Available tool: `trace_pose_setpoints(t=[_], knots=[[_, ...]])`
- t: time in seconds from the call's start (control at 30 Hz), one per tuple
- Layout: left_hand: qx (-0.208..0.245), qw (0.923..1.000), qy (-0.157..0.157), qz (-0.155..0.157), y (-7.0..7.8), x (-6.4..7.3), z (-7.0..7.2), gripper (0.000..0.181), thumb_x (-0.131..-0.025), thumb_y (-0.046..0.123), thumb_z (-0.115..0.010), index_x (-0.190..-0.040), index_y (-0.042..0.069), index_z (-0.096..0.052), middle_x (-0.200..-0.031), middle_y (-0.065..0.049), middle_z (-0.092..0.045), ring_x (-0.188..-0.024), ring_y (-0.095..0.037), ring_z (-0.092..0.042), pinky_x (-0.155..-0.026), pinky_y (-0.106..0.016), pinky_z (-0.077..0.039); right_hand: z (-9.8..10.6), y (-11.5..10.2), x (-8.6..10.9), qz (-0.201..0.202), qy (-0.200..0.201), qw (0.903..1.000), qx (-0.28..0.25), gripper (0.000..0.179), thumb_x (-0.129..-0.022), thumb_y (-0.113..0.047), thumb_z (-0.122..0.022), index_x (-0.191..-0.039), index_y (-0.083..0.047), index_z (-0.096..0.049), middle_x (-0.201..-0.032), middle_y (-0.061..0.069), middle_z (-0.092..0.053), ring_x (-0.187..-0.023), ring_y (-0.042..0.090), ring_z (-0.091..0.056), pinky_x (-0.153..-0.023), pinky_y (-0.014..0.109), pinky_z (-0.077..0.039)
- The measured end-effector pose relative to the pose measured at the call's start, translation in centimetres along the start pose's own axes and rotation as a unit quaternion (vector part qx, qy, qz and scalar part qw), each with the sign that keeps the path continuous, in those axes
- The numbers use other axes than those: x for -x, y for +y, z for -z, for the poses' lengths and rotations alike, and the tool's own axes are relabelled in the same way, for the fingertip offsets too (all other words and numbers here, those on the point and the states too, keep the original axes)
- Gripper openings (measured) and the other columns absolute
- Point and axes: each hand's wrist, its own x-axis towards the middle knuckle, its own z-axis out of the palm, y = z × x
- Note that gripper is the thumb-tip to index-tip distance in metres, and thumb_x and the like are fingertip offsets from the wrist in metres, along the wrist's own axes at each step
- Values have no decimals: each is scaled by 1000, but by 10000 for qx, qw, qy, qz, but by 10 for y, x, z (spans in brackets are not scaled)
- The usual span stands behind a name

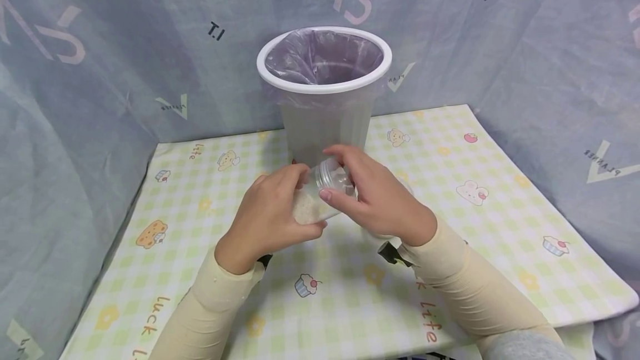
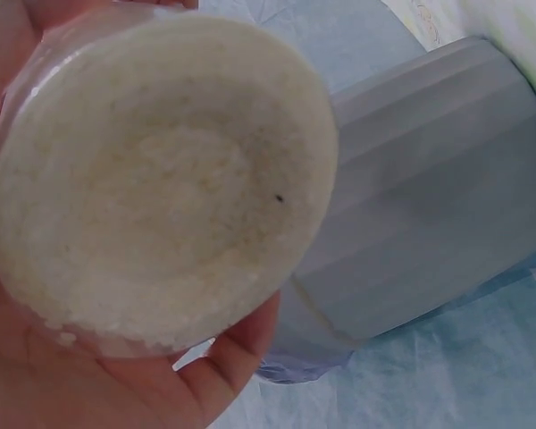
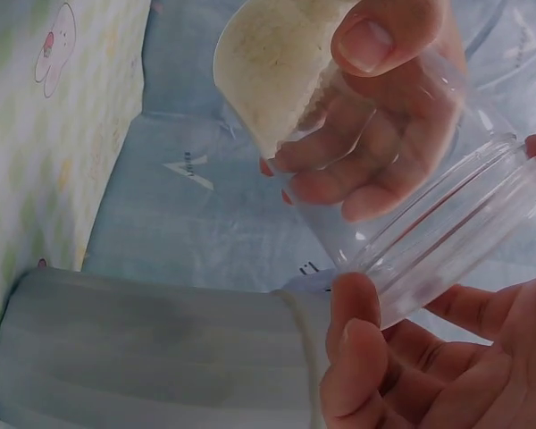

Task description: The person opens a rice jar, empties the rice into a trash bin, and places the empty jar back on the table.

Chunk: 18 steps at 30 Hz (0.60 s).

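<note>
A clear plastic jar (image 1: 309,209) is held tilted over the table, in front of the bin. Pale, rice-like grains (image 3: 268,67) lie packed at its base, and one dark speck shows among them in the left wrist view. My left hand (image 1: 267,213) grips the jar's body, thumb on the near side and fingers wrapped behind. At the upper end, my right hand (image 1: 382,199) holds the clear ridged lid end (image 3: 473,237) between thumb and fingers.
A pale bin (image 1: 325,121) with a white rim and a purple liner bag (image 1: 295,60) stands at the back of the table. The checked tablecloth (image 1: 190,260) has cartoon prints. Partly hidden behind my right hand is a round clear object (image 1: 376,233). Printed cloth (image 1: 75,143) hangs around the table.
</note>
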Motion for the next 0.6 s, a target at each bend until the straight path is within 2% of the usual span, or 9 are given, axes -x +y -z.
trace_pose_setpoints(t=[0.07, 0.17, 0.37, 0.6], knots=[[3, 10000, -11, 12, 0, 0, 0, 79, -60, 47, -88, -123, 7, -60, -105, -2, -68, -85, -14, -60, -76, -38, -50, 0, 0, 0, 81, 38, 9999, 80, 62, -101, -50, -58, -150, -16, -42, -129, -7, -54, -105, 9, -54, -90, 32, -49], [19, 10000, -26, 30, 0, 0, 1, 79, -61, 48, -88, -123, 7, -60, -105, -2, -69, -87, -14, -61, -77, -39, -50, 1, -1, 0, 170, 88, 9996, 201, 59, -101, -49, -57, -150, -19, -43, -131, -7, -54, -106, 10, -54, -91, 32, -49], [14, 10000, 16, 28, -2, 0, 2, 79, -60, 48, -87, -122, 8, -60, -104, -2, -70, -88, -15, -64, -78, -39, -53, 4, -2, 0, 234, 200, 9987, 401, 58, -101, -47, -56, -150, -20, -43, -135, -5, -53, -104, 13, -56, -88, 34, -50], [8, 9997, 127, 194, -6, -1, 5, 78, -59, 47, -89, -121, 10, -60, -100, 0, -68, -77, -15, -60, -68, -35, -52, 5, -2, 0, 216, 267, 9986, 413, 58, -101, -49, -54, -149, -20, -44, -130, -5, -53, -100, 12, -55, -84, 33, -51]])
